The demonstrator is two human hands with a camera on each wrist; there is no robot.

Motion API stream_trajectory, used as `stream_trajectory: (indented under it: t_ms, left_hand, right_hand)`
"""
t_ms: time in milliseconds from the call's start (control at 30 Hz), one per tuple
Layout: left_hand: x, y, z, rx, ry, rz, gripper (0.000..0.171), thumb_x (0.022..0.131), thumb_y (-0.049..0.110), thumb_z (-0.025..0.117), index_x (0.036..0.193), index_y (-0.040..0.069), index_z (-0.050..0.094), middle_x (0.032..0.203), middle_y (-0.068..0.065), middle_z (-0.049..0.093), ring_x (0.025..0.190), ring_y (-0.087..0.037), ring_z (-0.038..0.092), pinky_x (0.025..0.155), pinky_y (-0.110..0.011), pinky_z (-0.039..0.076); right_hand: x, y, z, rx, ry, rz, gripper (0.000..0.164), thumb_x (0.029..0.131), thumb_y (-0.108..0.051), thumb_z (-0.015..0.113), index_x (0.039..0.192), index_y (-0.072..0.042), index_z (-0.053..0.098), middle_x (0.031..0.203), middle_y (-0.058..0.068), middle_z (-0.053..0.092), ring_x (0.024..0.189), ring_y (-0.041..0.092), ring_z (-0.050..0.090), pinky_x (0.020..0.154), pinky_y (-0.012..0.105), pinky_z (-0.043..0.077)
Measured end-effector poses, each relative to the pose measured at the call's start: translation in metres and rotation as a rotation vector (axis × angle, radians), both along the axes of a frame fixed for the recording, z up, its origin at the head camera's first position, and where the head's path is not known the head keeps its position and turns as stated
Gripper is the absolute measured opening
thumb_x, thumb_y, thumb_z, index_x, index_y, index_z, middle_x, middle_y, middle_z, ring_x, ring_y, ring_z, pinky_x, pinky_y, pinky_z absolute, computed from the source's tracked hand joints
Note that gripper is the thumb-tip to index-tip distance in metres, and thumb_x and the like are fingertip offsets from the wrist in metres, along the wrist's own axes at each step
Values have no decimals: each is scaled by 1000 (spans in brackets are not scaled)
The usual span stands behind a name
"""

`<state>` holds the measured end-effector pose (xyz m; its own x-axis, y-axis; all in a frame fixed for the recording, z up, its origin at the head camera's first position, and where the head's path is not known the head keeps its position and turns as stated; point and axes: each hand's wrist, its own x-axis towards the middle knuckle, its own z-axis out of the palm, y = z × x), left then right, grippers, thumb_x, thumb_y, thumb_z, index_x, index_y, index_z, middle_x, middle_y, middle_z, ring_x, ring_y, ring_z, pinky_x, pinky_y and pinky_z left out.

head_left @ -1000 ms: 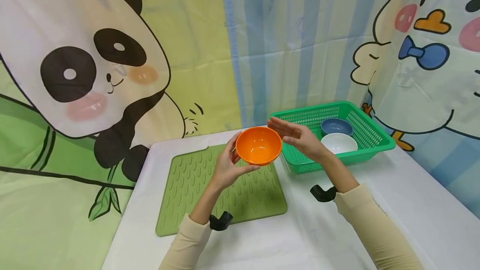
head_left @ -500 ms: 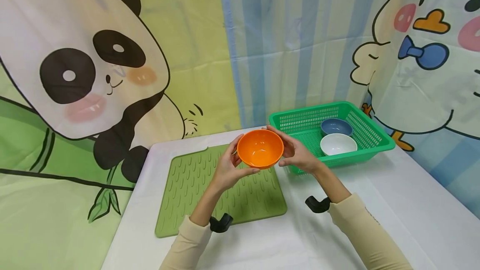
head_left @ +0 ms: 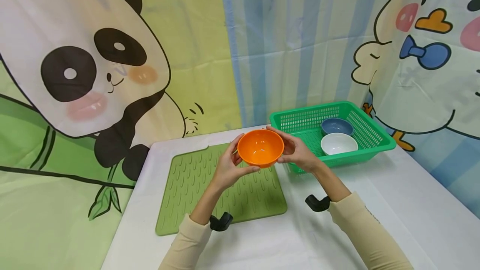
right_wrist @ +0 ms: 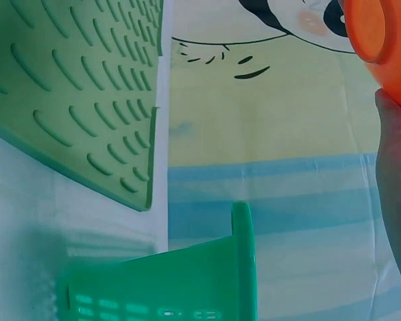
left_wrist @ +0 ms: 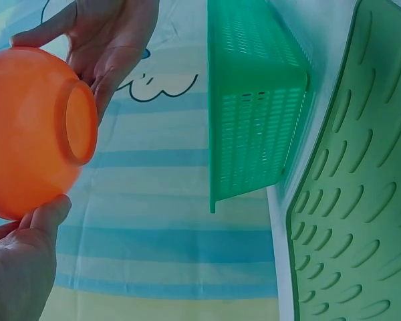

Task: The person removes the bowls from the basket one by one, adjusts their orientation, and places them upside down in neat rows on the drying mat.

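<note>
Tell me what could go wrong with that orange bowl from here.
The orange bowl hangs in the air between the left grip and right grip; its glossy sides might slip, dropping it onto the table or green mat.
The green basket is nearby, so a swing right could knock its rim.

Mat (head_left: pixel 255 201): on tbl (head_left: pixel 318 236), L side
Basket (head_left: pixel 348 159): on tbl, far R, just R of mat
Far bowl (head_left: pixel 337 126): in basket, R half
Near bowl (head_left: pixel 339 144): in basket, before far bowl
Held bowl (head_left: pixel 260 148): btwn L hand (head_left: pixel 228 169) & R hand (head_left: pixel 298 154), up off mat
Curtain (head_left: pixel 202 95): behind tbl
</note>
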<state>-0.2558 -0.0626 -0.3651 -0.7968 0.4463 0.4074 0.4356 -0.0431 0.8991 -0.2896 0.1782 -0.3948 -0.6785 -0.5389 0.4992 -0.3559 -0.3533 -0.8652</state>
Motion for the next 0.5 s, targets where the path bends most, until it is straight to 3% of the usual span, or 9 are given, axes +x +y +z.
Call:
stream_trajectory:
  t_ms: [233, 400, 500]
  left_hand:
    - [-1, -1, 2, -3, -46, -2, 89, 75, 6, 75, 144, -4, 19, 142, -19, 34, 123, -30, 44, 97, -32, 40]
    - [-2, -4, 2, -2, -58, -13, 88, 77, 1, 72, 145, -3, 17, 142, -19, 34, 125, -28, 43, 98, -32, 38]
    - [-7, -5, -5, 8, -76, -23, 88, 77, 1, 72, 145, -2, 17, 143, -18, 34, 126, -26, 41, 99, -33, 38]
  right_hand:
    - [4, -1, 3, 35, -30, -94, 85, 80, -26, 73, 144, 3, 24, 145, 10, 35, 121, 23, 46, 92, 34, 45]
    - [6, -4, 8, 17, -96, -120, 81, 82, -33, 69, 141, 5, 29, 137, 10, 46, 114, 22, 53, 90, 33, 47]
    - [6, -5, 11, 10, -147, -134, 80, 84, -35, 68, 140, 8, 31, 133, 11, 49, 110, 21, 55, 89, 32, 48]
